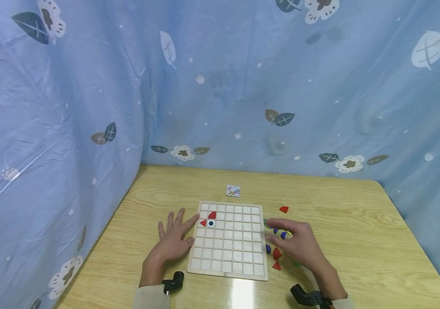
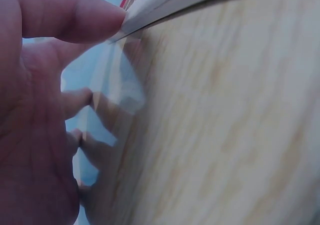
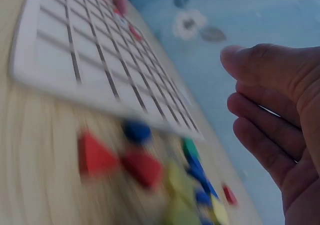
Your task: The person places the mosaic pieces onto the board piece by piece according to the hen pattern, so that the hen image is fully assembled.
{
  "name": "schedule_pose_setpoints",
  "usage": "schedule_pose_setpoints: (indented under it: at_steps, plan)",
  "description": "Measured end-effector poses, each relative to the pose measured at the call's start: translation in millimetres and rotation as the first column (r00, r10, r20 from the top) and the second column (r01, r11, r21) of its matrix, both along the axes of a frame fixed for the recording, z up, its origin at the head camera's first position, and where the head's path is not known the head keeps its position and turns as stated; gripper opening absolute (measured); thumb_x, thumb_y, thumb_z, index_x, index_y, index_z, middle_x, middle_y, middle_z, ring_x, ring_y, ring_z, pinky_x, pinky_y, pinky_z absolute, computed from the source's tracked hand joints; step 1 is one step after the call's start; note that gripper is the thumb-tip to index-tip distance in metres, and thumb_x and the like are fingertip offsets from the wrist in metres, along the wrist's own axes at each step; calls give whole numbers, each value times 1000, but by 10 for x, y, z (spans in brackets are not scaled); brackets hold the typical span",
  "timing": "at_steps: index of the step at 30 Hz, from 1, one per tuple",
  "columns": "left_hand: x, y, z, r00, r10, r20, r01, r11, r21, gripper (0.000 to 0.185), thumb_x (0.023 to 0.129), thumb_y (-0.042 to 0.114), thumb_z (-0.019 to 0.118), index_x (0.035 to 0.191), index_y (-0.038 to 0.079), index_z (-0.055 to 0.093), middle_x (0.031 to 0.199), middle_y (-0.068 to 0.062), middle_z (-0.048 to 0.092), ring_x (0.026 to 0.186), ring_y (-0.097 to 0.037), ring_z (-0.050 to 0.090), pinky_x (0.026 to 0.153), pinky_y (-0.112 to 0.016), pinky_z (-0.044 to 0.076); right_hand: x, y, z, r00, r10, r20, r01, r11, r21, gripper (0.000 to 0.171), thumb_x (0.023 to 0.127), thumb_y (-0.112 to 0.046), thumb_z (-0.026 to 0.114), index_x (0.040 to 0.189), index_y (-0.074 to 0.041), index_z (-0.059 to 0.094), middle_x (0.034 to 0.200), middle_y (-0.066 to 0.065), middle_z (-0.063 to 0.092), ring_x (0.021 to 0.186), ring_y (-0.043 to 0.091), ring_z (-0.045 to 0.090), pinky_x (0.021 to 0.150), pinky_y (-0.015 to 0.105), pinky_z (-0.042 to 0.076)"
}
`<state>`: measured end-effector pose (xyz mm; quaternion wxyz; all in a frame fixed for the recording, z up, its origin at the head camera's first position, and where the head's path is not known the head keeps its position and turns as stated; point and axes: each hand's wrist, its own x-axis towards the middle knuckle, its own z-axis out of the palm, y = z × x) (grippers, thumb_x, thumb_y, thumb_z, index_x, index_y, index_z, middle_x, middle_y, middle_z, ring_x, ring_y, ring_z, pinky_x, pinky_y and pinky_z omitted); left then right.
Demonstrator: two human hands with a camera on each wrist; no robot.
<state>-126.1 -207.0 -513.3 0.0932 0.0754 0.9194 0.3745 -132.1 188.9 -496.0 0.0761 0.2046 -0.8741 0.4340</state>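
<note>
- Left hand [image 1: 173, 240] lies flat on desk [image 1: 359, 223], fingers spread wide & straight, holding nothing; index tip touches left edge of grid board [image 1: 228, 240]. Left wrist view: a fingertip [image 2: 107, 20] against board rim.
- Right hand [image 1: 295, 242] hovers palm-down over loose pieces [image 1: 277, 253] just right of board, fingers relaxed, slightly bent, gripping nothing.
- Room: blue floral curtain [image 1: 220, 86] hangs round desk on 3 sides; desk is light wood.
- Board: pale wooden square tray w/ grid of cells, flat, mid-desk, edges roughly parallel to desk front; no clear long axis.
- Red pieces [image 1: 209, 218] + a black-and-white round piece [image 1: 210, 223] sit in upper-left cells.
- Small patterned card [image 1: 233, 191] lies beyond board, apart from it.
- One red piece [image 1: 283, 209] lies alone near board's far right corner.
</note>
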Motion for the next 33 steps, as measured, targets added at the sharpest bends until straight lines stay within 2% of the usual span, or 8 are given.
schedule_pose_setpoints:
  at_steps: [5,8,12,15,17,19,25,33]
  plan:
    - [-3,-3,0,1000,-4,7,4,1000,0,68,103,10,62,169,20,46,183,-25,7,167,-54,-15,121,-79,-23,188,374,-3,993,-107,49,106,994,21,37,90,-17,91,126,-16,83,118,-3,84,110,12,80,93,24,62]
    - [-3,-6,0,1000,-3,5,3,1000,-2,68,102,10,62,168,19,47,183,-25,7,167,-54,-15,121,-80,-23,289,525,-17,987,-142,71,141,990,21,34,91,-17,91,124,-16,83,115,-3,85,106,9,80,93,15,58]
    - [6,-1,8,1000,0,4,0,1000,-3,68,102,10,62,168,19,47,183,-26,8,167,-55,-14,121,-80,-22,385,654,-60,977,-159,142,160,987,5,29,91,-15,90,119,-18,84,113,-2,85,104,3,78,89,15,60]
    - [10,4,12,1000,2,0,-2,1000,-3,68,102,10,62,168,19,47,183,-26,8,167,-55,-14,121,-80,-22,411,697,-110,957,-178,231,182,983,4,26,91,-13,89,117,-18,85,114,-1,85,105,-1,76,87,17,62]
    - [9,6,10,1000,1,-2,-1,1000,-2,68,102,10,63,168,19,47,183,-25,8,167,-55,-14,121,-80,-22,410,708,-154,949,-186,255,189,982,15,26,91,-10,89,116,-17,85,114,0,85,104,-2,76,86,18,62]
    - [7,6,4,1000,1,-6,-1,1000,-3,68,102,10,63,168,19,47,183,-25,8,167,-55,-14,121,-80,-22,399,704,-196,949,-195,248,191,981,42,26,91,-7,88,114,-17,86,113,-2,85,104,-3,76,86,16,62]
    - [8,3,-2,1000,-1,-7,1,1000,0,68,102,9,63,168,19,47,183,-26,8,167,-55,-14,121,-80,-23,338,657,-254,978,-169,118,160,983,88,29,89,-2,89,111,-21,87,111,-7,85,107,-2,75,87,14,60]
    - [2,3,-13,1000,-2,-6,2,1000,1,68,103,10,63,168,20,47,183,-25,7,167,-55,-15,121,-80,-23,273,577,-258,986,-141,87,130,984,122,36,86,-1,90,113,-24,86,117,-8,84,114,4,75,92,16,60]
